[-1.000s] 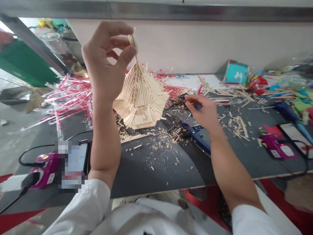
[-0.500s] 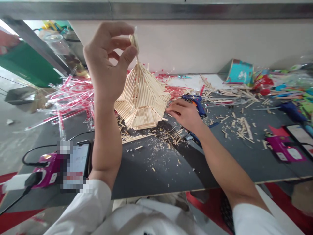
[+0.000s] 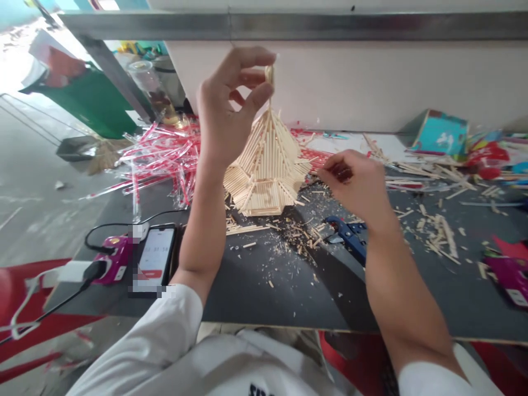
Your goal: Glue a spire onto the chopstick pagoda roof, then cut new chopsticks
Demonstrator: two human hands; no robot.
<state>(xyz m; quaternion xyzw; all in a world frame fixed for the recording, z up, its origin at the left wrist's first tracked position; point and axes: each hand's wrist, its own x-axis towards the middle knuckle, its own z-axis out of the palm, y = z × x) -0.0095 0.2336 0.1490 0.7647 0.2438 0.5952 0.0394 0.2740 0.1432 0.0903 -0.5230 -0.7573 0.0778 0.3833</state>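
Left hand [image 3: 229, 107] up high, thumb and fingers pinching the small pale tip piece [image 3: 269, 74] at the very top of the wooden-stick model [image 3: 266, 157]. And there's the model itself, standing upright in the middle of the tabletop [image 3: 256, 286], its main axis running up from the base, through the peak, to that pinch. So from the left hand it lies below and a touch to the right, and this is the nearer hand, in contact at the tip.

Over to the right hand [image 3: 358, 179]: fingers curled, thumb and fingertips drawn close together just beside the flared right edge of the roof. The model lies to its left, with what looks like a sliver of space between. Is anything in those fingertips? Cannot tell from here.

Below the right hand, the blue cutter [image 3: 348, 236] rests partly behind the forearm, jaw end towards the model. Stick scraps [image 3: 305, 236] litter the space between, and off to the left sprawl red-and-clear wrappers [image 3: 160, 159].
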